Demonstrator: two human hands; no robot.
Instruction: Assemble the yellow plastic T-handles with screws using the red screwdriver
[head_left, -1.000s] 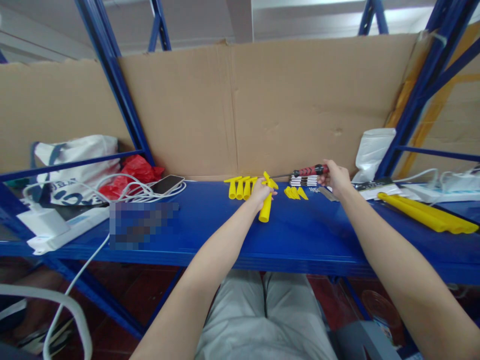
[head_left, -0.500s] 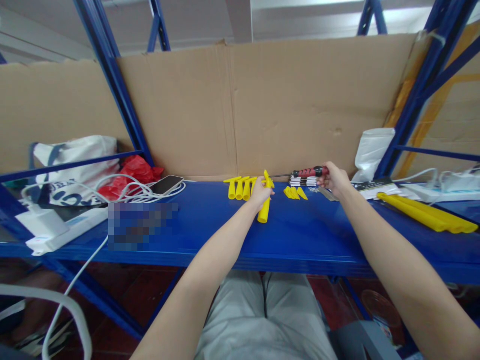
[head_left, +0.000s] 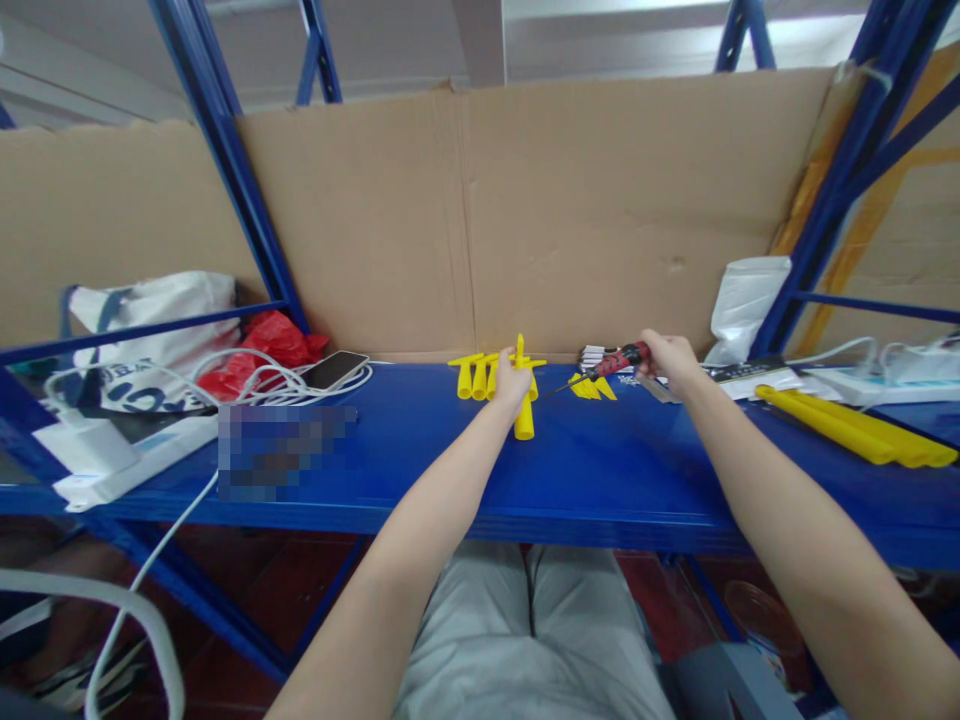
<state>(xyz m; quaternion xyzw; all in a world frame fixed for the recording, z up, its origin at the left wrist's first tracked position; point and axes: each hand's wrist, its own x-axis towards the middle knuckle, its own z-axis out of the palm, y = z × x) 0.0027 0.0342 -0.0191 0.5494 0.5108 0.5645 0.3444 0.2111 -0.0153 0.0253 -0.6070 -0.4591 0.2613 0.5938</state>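
My left hand (head_left: 511,382) is closed around a yellow plastic tube (head_left: 524,422) with a thin yellow piece at its far end, above the blue shelf. In my right hand (head_left: 670,362) is a screwdriver (head_left: 619,360) with a red and black handle. Its shaft slants down to the left, and the tip is close to the tube's right side; I cannot tell if they touch. Several similar yellow tubes with flat tops (head_left: 478,378) stand in a row behind my left hand. Small yellow wedge pieces (head_left: 594,388) lie under the screwdriver, beside tiny screws (head_left: 628,379).
Long yellow tubes (head_left: 855,425) lie at the right, near a white plastic bag (head_left: 750,308). A phone (head_left: 335,370), white cables, a red bag (head_left: 264,350) and a power strip (head_left: 142,460) occupy the left. Cardboard (head_left: 570,220) walls off the back of the blue shelf (head_left: 420,450).
The screwdriver has tilted, its tip dropping from the tube's upper end to lower beside it. My right hand shifted slightly left. The held tube turned a little more upright in view.
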